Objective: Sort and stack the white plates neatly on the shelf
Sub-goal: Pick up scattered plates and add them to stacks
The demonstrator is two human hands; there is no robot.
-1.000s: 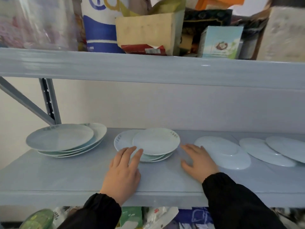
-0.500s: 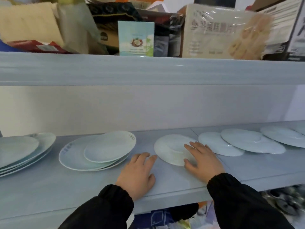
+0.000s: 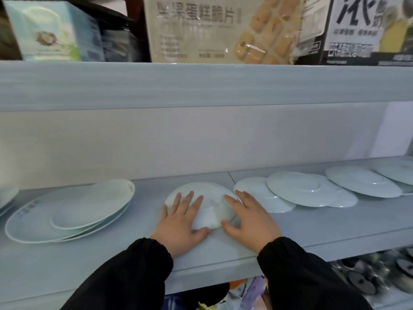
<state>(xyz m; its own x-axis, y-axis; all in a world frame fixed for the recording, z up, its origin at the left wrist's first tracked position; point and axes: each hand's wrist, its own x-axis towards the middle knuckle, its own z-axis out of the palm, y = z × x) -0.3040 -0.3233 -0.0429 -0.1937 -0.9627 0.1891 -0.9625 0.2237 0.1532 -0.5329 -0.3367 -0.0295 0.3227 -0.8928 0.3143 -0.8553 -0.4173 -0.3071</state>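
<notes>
On the smooth grey shelf (image 3: 312, 230), touching a glossy round white plate (image 3: 210, 194).
Laying left hand (image 3: 181, 224) and right hand (image 3: 250, 220) flat on it, fingers (image 3: 189, 199) spread straight.

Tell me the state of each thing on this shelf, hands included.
Round white plate in the middle: lying on the grey metal shelf, a hand on each side.
Left hand: open, fingers flat on that plate.
Right hand: open, fingers on its right edge.
Pile of white plates at left: stacked, smaller one on top.
White plates at right: unstacked, overlapping in a row.
</notes>
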